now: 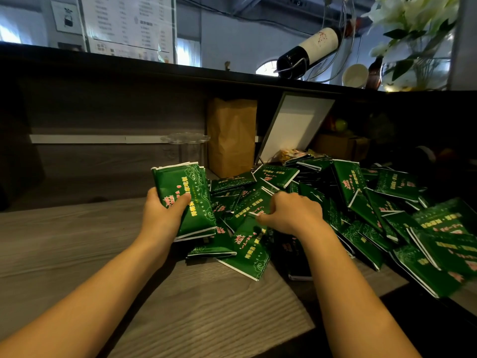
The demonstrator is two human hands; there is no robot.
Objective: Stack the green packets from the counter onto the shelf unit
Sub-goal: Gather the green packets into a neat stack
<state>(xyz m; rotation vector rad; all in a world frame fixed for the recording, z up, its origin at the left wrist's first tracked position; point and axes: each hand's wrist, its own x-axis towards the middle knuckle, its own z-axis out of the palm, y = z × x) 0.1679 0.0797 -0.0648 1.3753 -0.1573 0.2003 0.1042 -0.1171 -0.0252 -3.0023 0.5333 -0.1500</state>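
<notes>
Head view. Left hand (pixel 161 213), centre-left of the frame, is closed around a small stack of green packets (pixel 184 200), thumb across the printed front, fingers hidden behind; the stack is held upright, tilted a little, lifted above the counter (pixel 77 244). Right hand (pixel 290 211), centre of the frame, palm down, sits on the pile of green packets (pixel 361 210), fingers curled onto the white edge of one packet (pixel 251 202) (whether it is truly pinched or just touched, cannot tell). The pile spreads loose and overlapping from the centre to the right edge of the frame, packets lying flat or tilted at all angles, some hanging past the counter's front edge at lower right.

Behind the pile, upper centre: brown paper bag (pixel 231 136) standing upright against the dark back panel, a white framed board (pixel 293 125) leaning just right of it. Clear plastic stand (pixel 185 144) just left of the bag. On the ledge above, upper right: a wine bottle (pixel 309 51) tilted in a wire holder, white flowers (pixel 410 14) in the corner. Menu sheet (pixel 129 21) at upper left. No shelf unit can be made out.
</notes>
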